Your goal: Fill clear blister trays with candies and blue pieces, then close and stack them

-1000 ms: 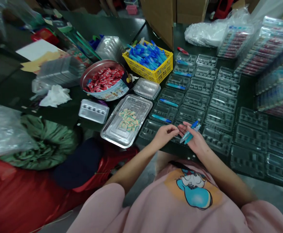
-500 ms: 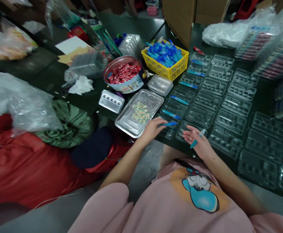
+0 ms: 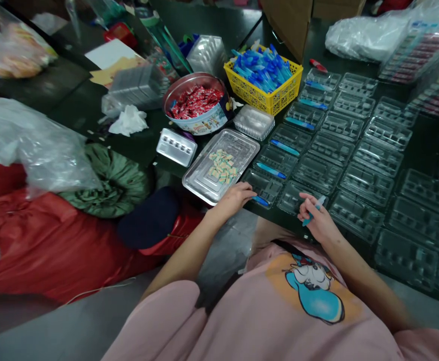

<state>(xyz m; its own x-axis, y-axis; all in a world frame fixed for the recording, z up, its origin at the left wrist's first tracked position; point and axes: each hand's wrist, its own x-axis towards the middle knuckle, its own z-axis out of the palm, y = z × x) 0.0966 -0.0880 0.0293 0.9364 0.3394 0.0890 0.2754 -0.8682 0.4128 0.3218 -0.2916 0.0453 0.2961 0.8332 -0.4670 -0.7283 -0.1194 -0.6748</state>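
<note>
My left hand [image 3: 238, 194] pinches the end of a blue pen [image 3: 260, 201] that lies low in the nearest clear plastic tray [image 3: 269, 184] of the left column. In my right hand [image 3: 316, 213] is a second pen [image 3: 311, 217], light blue, held between the fingers over the front edge of the table. Beside that hand is another clear tray [image 3: 292, 198], with no pen showing in it. Further up the left column, several trays each hold one blue pen, such as this pen [image 3: 271, 170].
Left of the trays lies a metal tray [image 3: 193, 188] with small pale pieces. Behind it stand a round tin [image 3: 204, 123] of red packets and a yellow basket [image 3: 270, 105] heaped with blue pens. More clear trays [image 3: 358, 210] fill the right; red bags [image 3: 72, 255] sit at left.
My left hand has lowered its blue pen into the nearest tray. My right hand has shifted slightly right with its pen. The whole view has tilted a little.
</note>
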